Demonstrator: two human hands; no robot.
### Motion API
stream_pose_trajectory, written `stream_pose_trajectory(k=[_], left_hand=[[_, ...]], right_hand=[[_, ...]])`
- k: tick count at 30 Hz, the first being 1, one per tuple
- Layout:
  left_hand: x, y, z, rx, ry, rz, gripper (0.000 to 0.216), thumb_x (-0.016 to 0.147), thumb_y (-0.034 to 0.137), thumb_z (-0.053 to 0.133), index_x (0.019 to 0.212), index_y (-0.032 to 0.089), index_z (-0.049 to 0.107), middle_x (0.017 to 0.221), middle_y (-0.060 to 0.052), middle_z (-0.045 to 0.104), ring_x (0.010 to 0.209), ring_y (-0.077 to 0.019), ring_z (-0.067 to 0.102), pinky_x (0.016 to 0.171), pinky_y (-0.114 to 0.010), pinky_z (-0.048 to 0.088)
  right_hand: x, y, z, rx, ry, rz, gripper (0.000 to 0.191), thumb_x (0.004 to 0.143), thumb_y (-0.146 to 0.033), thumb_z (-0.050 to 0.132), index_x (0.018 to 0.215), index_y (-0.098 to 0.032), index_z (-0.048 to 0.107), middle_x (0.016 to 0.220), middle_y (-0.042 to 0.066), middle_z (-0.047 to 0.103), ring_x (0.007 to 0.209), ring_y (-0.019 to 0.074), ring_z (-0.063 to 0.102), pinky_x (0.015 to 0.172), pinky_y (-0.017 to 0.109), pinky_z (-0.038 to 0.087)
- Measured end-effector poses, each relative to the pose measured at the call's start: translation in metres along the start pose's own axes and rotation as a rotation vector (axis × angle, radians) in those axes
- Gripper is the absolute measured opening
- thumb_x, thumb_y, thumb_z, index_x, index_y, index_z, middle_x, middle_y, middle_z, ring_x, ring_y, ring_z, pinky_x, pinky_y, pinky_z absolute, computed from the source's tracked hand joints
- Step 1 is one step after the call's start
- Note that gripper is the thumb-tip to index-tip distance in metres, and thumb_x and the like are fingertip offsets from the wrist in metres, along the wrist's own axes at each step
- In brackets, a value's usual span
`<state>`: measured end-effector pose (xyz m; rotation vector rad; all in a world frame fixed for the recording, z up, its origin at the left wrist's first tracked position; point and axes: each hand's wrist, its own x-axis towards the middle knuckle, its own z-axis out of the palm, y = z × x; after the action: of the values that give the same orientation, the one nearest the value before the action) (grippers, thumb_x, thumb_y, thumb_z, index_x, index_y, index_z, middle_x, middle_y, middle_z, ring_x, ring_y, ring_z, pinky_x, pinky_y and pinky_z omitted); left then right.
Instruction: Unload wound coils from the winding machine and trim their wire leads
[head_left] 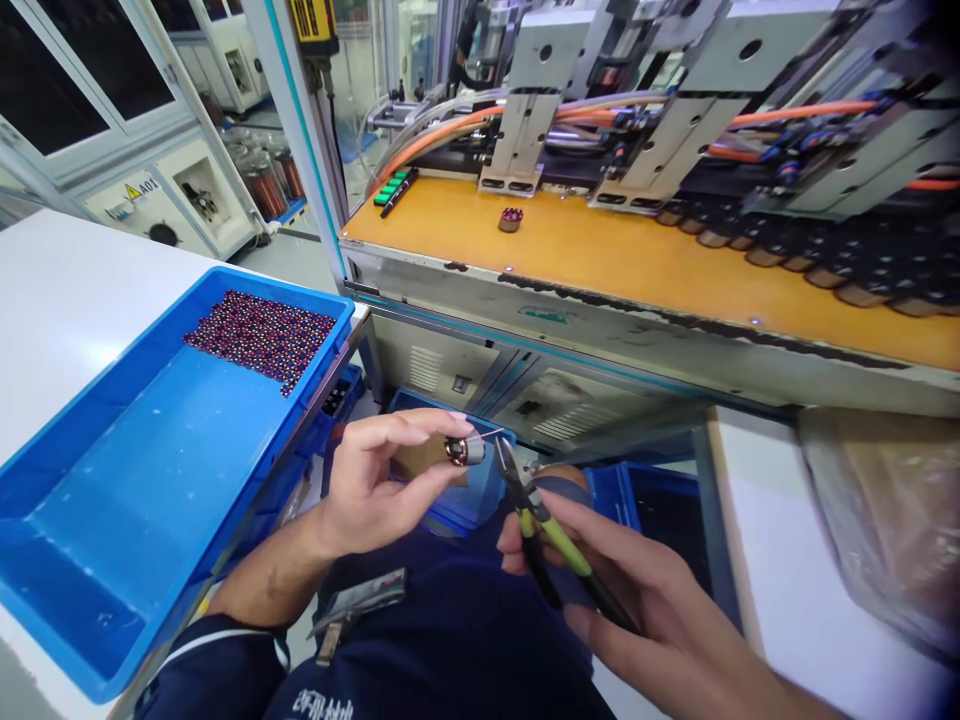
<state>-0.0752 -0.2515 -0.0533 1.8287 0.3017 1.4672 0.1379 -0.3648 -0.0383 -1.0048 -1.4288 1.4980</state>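
Between the thumb and fingers of my left hand (pixel 382 470) is a small motor stator (pixel 465 451), a grey cylinder with copper windings at one end. A thin wire end sticks out from it to the right. My right hand (pixel 637 590) is closed around a pair of pliers (pixel 551 530) with green and black handles. The pliers' jaws point up and left, close to the wire's tip; I cannot tell whether they touch it. Both hands are in front of my dark-clothed body, above a blue bin (pixel 480 490).
To the left, a blue tray (pixel 150 430) holds many small wound parts in rows at its far end. On the orange machine ledge (pixel 450 225) sit one wound part (pixel 511 219), a black pen (pixel 398 193) and a row of dark parts (pixel 817 255). A plastic bag (pixel 885 520) lies right.
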Motion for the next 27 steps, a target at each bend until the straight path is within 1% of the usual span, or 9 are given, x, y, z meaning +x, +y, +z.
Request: stream_pose_trajectory(k=[3,7,13,20,24,27], left_hand=[[-0.0012,0.0005,-0.0009,0.022,-0.005,-0.005,0.068,0.070,-0.015,0.070,0.121,0.022,0.046,0.115,-0.006,0.072,0.110,-0.0208,0.070,0.097,-0.040,0.060],[-0.0029,0.0005,-0.0007,0.028,-0.004,-0.007,0.068,0.069,-0.016,0.070,0.121,0.021,0.046,0.115,-0.008,0.072,0.109,-0.0217,0.070,0.099,-0.042,0.059],[-0.0041,0.0011,-0.0001,0.029,-0.004,-0.024,0.063,0.071,-0.014,0.069,0.119,0.020,0.049,0.115,-0.007,0.072,0.109,-0.0218,0.071,0.099,-0.042,0.059],[-0.0049,0.0023,0.0004,0.024,-0.001,-0.038,0.061,0.071,-0.014,0.068,0.119,0.020,0.049,0.115,-0.007,0.073,0.108,-0.0216,0.071,0.099,-0.043,0.060],[-0.0047,0.0035,0.0004,0.036,-0.002,-0.037,0.059,0.072,-0.013,0.069,0.118,0.019,0.049,0.114,-0.008,0.073,0.108,-0.0215,0.071,0.098,-0.042,0.061],[-0.0045,0.0042,-0.0002,0.052,-0.008,-0.043,0.057,0.074,-0.012,0.069,0.118,0.020,0.049,0.113,-0.007,0.073,0.108,-0.0212,0.071,0.097,-0.041,0.061]], right_hand=[[-0.0003,-0.0019,0.0004,0.007,-0.018,0.006,0.077,0.086,0.002,0.048,0.145,-0.048,0.040,0.125,0.001,0.062,0.112,0.0126,0.064,0.105,0.028,0.048],[0.0000,-0.0031,0.0000,0.021,-0.019,-0.012,0.078,0.086,0.003,0.046,0.145,-0.048,0.039,0.125,0.001,0.062,0.112,0.0127,0.063,0.103,0.028,0.049],[0.0000,0.0007,0.0019,0.034,-0.012,-0.005,0.077,0.086,0.003,0.047,0.145,-0.048,0.040,0.122,0.002,0.062,0.106,0.0116,0.064,0.099,0.026,0.051],[-0.0004,-0.0008,0.0022,0.050,-0.004,0.011,0.075,0.086,0.002,0.047,0.143,-0.047,0.043,0.112,0.002,0.063,0.094,0.0090,0.064,0.089,0.022,0.054],[0.0016,-0.0005,0.0030,0.052,0.012,-0.009,0.077,0.085,0.003,0.048,0.142,-0.048,0.044,0.108,0.001,0.064,0.091,0.0086,0.065,0.087,0.021,0.055],[0.0032,-0.0012,0.0041,0.022,0.037,-0.020,0.077,0.084,0.004,0.048,0.141,-0.048,0.045,0.104,0.001,0.065,0.085,0.0084,0.065,0.079,0.020,0.057]])
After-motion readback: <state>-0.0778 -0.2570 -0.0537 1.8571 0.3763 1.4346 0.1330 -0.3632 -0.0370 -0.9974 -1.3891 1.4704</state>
